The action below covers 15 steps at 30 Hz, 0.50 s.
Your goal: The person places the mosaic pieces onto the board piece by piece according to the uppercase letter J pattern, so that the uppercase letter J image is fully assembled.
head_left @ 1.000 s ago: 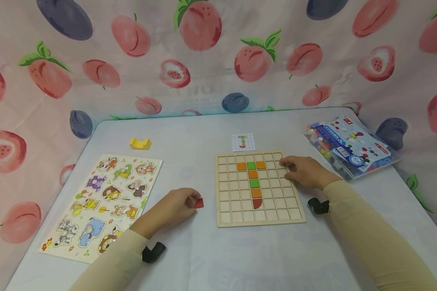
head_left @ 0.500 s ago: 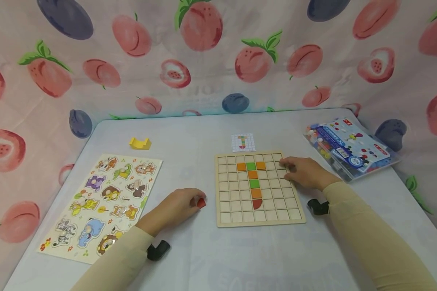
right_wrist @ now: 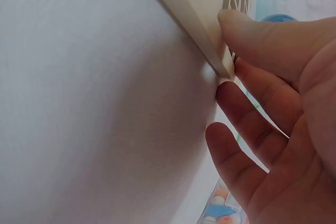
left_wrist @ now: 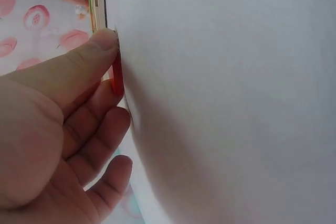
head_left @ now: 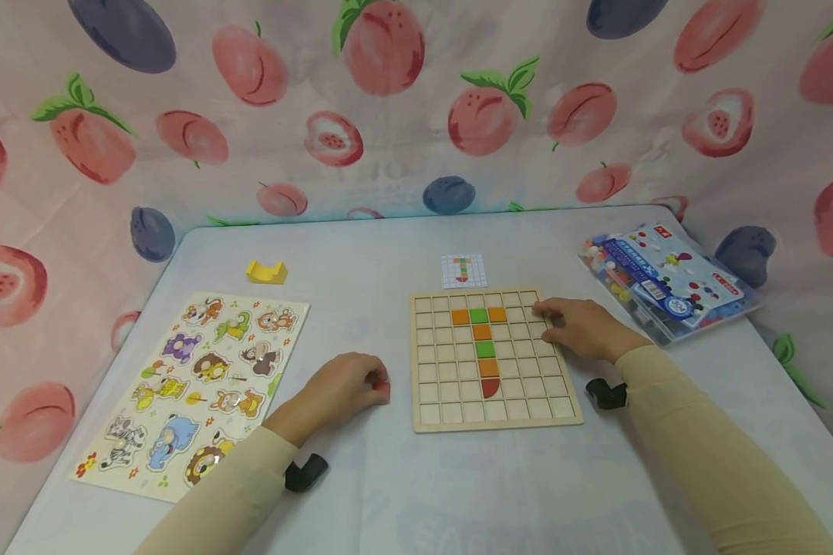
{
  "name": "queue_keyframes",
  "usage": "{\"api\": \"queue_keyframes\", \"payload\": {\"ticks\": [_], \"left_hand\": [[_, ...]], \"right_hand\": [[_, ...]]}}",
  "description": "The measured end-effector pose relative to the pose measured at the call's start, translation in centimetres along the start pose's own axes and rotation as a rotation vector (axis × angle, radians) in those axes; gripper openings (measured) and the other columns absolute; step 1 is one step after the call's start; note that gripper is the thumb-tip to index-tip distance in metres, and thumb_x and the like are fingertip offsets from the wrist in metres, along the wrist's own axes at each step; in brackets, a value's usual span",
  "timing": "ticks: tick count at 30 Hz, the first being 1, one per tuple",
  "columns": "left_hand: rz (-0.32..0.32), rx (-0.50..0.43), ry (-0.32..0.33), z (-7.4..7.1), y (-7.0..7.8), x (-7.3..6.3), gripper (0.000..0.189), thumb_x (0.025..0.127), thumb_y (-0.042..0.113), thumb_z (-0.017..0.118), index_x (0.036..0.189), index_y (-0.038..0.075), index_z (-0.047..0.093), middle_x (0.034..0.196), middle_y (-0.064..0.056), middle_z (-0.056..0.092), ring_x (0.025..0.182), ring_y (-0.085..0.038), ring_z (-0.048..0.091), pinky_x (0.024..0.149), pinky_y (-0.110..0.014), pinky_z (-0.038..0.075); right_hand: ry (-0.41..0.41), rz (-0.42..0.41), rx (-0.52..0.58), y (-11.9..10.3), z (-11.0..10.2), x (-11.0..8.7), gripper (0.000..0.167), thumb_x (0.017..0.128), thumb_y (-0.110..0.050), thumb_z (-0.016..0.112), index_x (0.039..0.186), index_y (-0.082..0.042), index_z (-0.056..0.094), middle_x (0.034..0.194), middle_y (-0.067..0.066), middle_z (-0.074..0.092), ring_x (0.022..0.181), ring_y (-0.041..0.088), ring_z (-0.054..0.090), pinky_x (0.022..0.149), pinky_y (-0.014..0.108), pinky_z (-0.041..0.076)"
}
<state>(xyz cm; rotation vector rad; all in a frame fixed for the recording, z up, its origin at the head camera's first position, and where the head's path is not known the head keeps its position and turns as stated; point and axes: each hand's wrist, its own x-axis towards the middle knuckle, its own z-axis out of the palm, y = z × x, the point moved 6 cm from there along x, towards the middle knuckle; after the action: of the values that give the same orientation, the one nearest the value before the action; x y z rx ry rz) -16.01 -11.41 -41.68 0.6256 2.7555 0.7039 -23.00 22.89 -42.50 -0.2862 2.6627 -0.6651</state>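
My left hand (head_left: 347, 388) pinches a small red tile (left_wrist: 118, 74) between thumb and index finger, low over the table, left of the wooden grid board (head_left: 430, 416). Most of the tile is covered by the fingers in the head view. On the board, orange and green square tiles form a T, with a red quarter-round tile (head_left: 490, 388) at the foot of its stem. My right hand (head_left: 590, 327) holds the board's upper right side, its thumb (right_wrist: 236, 24) on the frame and its fingers around the edge. A small pattern card (head_left: 451, 277) lies just behind the board.
An animal picture puzzle board (head_left: 208, 397) lies at the left, with a yellow curved block (head_left: 267, 273) behind it. A clear plastic case (head_left: 666, 281) of colourful pieces sits at the back right. A fruit-print cloth (head_left: 389, 177) hangs behind the table.
My left hand has shifted slightly right and away from me, and its fingers have turned the red tile so less of it shows. My right hand and the grid board stay put.
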Motion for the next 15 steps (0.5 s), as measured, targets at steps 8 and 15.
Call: {"api": "queue_keyframes", "payload": {"ticks": [8,15], "left_hand": [[-0.001,0.031,-0.009,0.11,0.29,0.21,0.018,0.084,0.009,0.08,0.1,0.009,0.072,0.089,0.005,0.064,0.088,-0.016,0.056,0.085,-0.035,0.05],[0.032,0.074,-0.011,0.26,0.65,0.36,0.016,0.084,0.011,0.08,0.099,0.011,0.072,0.086,0.006,0.063,0.084,-0.014,0.053,0.079,-0.034,0.049]], "right_hand": [[-0.004,0.008,0.011,-0.08,-0.04,-0.09,0.054,0.098,-0.018,0.064,0.147,-0.005,0.048,0.139,0.025,0.053,0.131,0.043,0.045,0.11,0.061,0.031],[-0.011,0.012,0.005,-0.03,-0.07,-0.01,0.055,0.098,-0.019,0.064,0.148,-0.005,0.047,0.14,0.024,0.053,0.132,0.043,0.044,0.11,0.06,0.03]]}}
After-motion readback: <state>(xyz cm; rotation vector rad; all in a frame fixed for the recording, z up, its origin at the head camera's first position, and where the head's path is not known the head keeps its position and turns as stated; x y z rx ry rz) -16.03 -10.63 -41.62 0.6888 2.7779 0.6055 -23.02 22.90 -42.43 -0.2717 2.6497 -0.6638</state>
